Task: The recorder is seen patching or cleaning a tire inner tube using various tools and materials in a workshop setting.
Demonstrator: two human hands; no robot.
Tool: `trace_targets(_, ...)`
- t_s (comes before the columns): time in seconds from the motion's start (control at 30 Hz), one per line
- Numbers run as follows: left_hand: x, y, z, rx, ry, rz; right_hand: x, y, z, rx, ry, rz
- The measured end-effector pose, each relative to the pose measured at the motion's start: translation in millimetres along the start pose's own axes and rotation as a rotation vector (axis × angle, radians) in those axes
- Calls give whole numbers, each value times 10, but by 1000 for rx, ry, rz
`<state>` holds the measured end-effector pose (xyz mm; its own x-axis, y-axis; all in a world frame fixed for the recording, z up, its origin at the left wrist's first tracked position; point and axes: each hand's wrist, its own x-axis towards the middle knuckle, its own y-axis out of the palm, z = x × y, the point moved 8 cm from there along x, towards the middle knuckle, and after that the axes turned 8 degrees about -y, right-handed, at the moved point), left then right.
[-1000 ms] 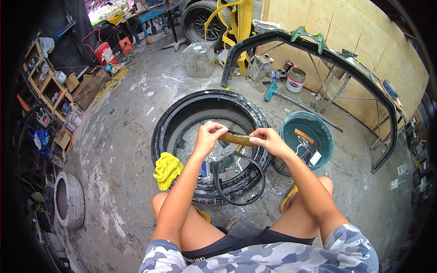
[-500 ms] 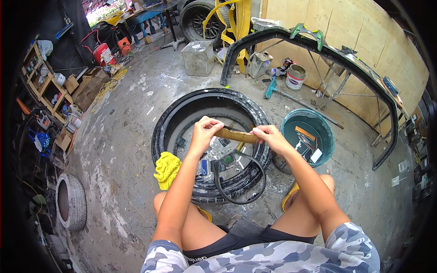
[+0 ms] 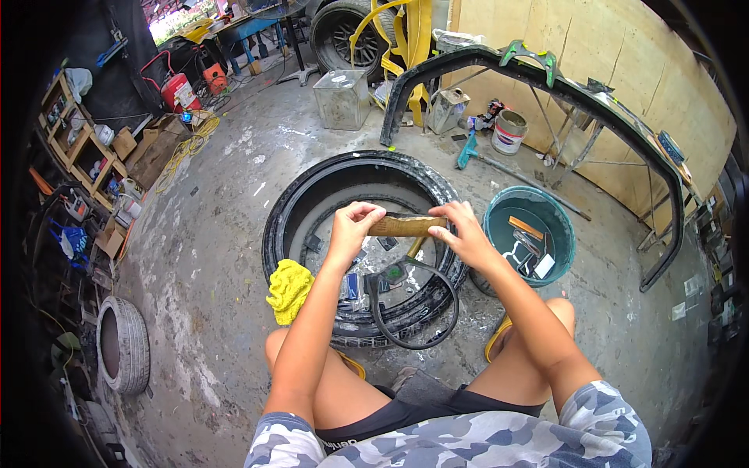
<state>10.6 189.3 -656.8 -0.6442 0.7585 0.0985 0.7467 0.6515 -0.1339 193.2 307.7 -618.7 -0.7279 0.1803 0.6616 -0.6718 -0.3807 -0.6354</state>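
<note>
My left hand (image 3: 356, 228) pinches the left end of a tan-brown strip (image 3: 401, 226). My right hand (image 3: 457, 231) has thumb and fingers around its other end. The strip is held roughly level above a large black tire (image 3: 285, 222) lying flat. Inside the tire are small pieces; what they are is hard to make out. A black looped object (image 3: 454, 308) with a green patch rests across the tire's near side, below a brass-coloured stem (image 3: 415, 248). A yellow cloth (image 3: 290, 290) lies on the tire's left rim, beside my left forearm.
A teal bucket (image 3: 563, 234) holding water and tools stands right of the tire; a squeegee (image 3: 468, 152) lies beyond. A black arched panel (image 3: 663, 179) spans the right. A metal can (image 3: 341, 109) stands behind, another tire (image 3: 133, 343) at left, cluttered shelves (image 3: 78, 140) farther left.
My right hand's fingers have shifted up and over the strip's end, and the strip now sits more level. My left hand has moved only slightly.
</note>
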Motion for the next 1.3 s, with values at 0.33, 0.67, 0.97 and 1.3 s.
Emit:
trace_targets(0.33,-195,552,97,-217,-182,190,24,176,387,-55,-208,-66)
trace_targets(0.67,-219,548,45,-139,-116,217,-20,233,179,-84,-162,-19)
trace_targets(0.97,-249,556,30,163,-75,122,43,184,221,-52,-32,-56)
trace_targets(1.3,-302,621,-166,394,57,90,-90,369,-201,347,388,143)
